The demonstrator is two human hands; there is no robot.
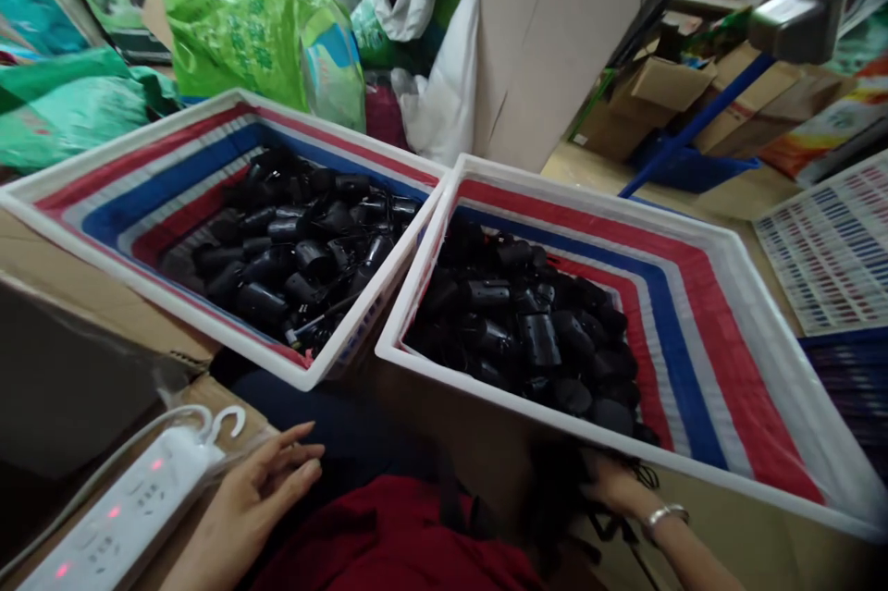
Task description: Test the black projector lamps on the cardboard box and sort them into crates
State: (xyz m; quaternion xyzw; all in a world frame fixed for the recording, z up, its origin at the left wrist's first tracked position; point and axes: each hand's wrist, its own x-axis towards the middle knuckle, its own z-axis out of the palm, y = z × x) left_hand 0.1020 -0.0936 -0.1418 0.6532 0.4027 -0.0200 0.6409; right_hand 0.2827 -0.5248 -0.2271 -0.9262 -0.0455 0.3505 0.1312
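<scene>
My left hand [260, 489] rests palm inward beside a white power strip [129, 508], its fingers loosely stretched and holding nothing. My right hand [614, 485], with a metal bracelet [666, 517] at the wrist, is low under the near rim of the right basket [753, 295]. Its fingers are lost in shadow, next to a dark blurred shape and thin black cables [624, 531]. Black cylindrical parts [541, 341] are heaped in that basket. The left basket [156, 193] holds a similar heap of black cylinders [291, 240], some with wires.
Green bags [242, 45] and a white sack [450, 78] lie behind the baskets. A tan panel [548, 27] rises behind the right basket. Farther right are open cardboard boxes [666, 92], a blue bar [697, 124] with a metal end, and a white plastic crate [832, 249].
</scene>
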